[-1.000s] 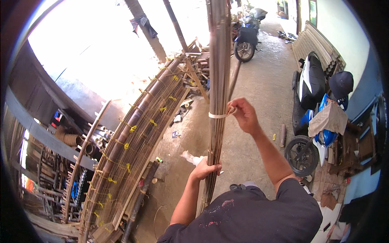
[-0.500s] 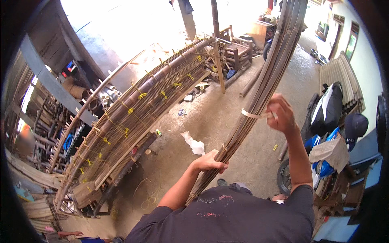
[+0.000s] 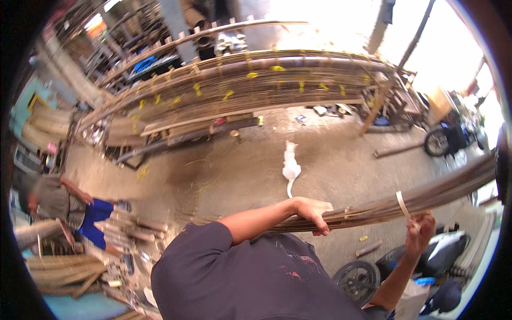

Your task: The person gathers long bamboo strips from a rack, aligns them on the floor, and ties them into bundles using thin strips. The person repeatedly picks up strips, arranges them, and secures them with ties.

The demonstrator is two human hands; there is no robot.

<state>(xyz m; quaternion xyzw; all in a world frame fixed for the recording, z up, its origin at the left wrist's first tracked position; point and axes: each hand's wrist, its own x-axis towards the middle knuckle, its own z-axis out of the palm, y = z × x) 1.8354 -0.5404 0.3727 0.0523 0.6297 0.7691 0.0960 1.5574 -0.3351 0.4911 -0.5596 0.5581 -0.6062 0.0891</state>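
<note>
A long bundle of thin brown slats, bamboo by their look (image 3: pixel 453 188), stretches from in front of my chest out to the right edge. My left hand (image 3: pixel 312 212) is closed around the bundle near its left part, thumb on the near side. Further right, a pale flat strip (image 3: pixel 401 204) loops over the slats. Its lower end runs to my right hand (image 3: pixel 421 230), whose fingers are pinched on it just below the bundle. The underside of the loop is hidden.
Ahead stands a long rack of thin slats (image 3: pixel 250 88) tied with yellow cords. A white cat (image 3: pixel 291 166) sits on the concrete floor. Another person (image 3: pixel 69 200) is at the left, near stacked bamboo pieces (image 3: pixel 128 229). A parked motorbike (image 3: pixel 354 280) stands close by my right arm.
My view and body have turned left; the bundle now points rightward instead of away. Both hands keep their holds. The other person has come further into view, and the cat's pose has changed.
</note>
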